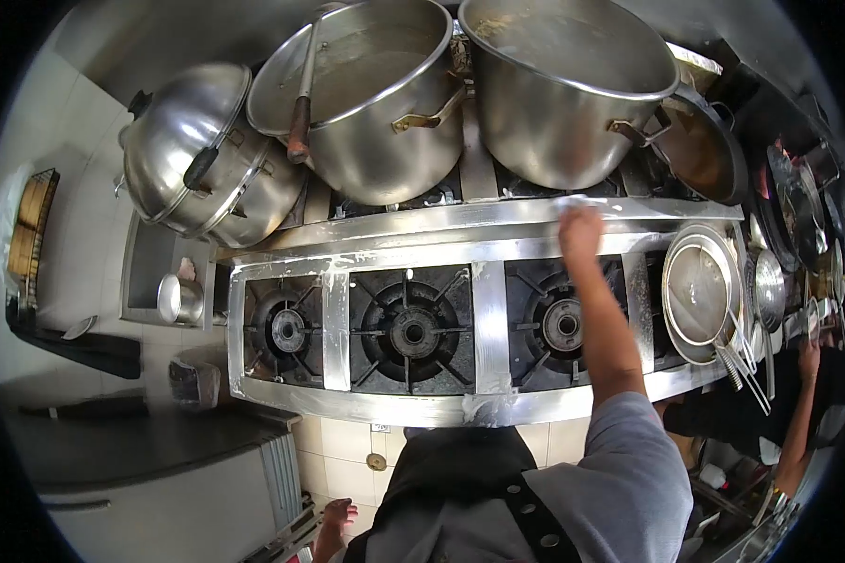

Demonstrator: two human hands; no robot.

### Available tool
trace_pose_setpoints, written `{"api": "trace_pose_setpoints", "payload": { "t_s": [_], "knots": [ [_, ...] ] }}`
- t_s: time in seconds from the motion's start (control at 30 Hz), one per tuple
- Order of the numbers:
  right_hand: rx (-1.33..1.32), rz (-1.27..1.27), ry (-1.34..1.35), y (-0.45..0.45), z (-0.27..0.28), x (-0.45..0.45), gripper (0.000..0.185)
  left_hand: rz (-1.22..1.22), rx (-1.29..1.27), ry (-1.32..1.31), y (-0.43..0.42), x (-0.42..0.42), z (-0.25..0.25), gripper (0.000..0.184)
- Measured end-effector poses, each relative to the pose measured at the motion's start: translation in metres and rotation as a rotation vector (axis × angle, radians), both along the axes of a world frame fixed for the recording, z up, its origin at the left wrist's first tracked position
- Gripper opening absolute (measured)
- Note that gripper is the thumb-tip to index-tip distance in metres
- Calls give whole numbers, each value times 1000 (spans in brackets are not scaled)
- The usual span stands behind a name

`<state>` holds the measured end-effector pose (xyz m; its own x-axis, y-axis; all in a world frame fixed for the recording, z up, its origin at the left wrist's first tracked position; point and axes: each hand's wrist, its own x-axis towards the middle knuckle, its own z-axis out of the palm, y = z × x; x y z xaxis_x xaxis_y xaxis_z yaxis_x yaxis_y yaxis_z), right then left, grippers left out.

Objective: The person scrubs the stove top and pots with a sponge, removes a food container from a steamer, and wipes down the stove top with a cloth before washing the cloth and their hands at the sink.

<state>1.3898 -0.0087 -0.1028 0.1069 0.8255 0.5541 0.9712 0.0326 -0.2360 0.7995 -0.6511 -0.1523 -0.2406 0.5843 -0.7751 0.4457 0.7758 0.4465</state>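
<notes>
My right hand (580, 228) is stretched forward over the stove's raised metal ledge (404, 223), its fingers closed on a whitish cloth (577, 202) just in front of the right large pot (563, 122). Low in the view, my left hand (340, 512) hangs beside the dark apron (460, 469), fingers apart and holding nothing. Between me and the ledge lies the stove, with a left burner (288, 330), a middle burner (413, 330) and a right burner (562, 325). White residue marks the metal frame.
Another large pot (385, 141) has a long-handled tool (300, 122) across its rim. A domed steel pot (192, 150) stands at the left. Strainers (698, 291) rest on the stove's right end. A co-worker's arm (801, 422) is at the far right. A small pot (180, 300) sits left.
</notes>
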Motion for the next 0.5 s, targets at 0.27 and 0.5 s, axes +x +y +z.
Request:
{"api": "trace_pose_setpoints", "payload": {
  "t_s": [0.27, 0.5],
  "knots": [
    [-217, 264, -89, 88, 20, -163, 22, 477, -16, -9, 44, 32, 11, 32],
    [110, 257, 35, 40, -11, -160, 19, 603, -429, -178, 1, 26, -32, 31]
  ]
}}
